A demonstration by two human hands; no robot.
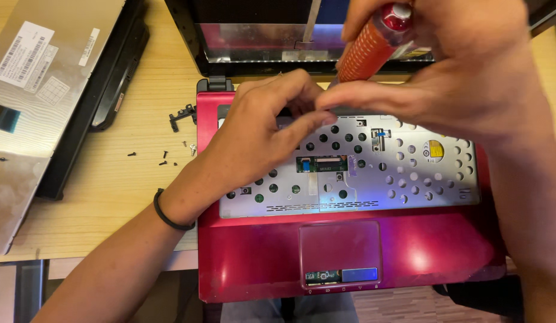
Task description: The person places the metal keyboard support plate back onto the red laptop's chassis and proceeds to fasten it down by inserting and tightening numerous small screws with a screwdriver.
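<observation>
A red laptop [350, 263] lies open on the wooden table with its keyboard taken out, baring a silver perforated metal plate [421, 179]. My right hand [463, 66] grips a screwdriver with an orange ribbed handle [368, 51], its tip pointing down at the plate's upper edge near the hinge; the tip itself is hidden by my fingers. My left hand [260, 131] rests on the plate's upper left, fingertips pinched at the screwdriver's tip. A black band circles my left wrist.
The removed keyboard [32, 90] lies face down at the left, over a black part [116, 78]. Several small black screws [164, 158] and a black bracket [181, 115] sit on the table left of the laptop. The laptop's screen [260, 36] stands behind.
</observation>
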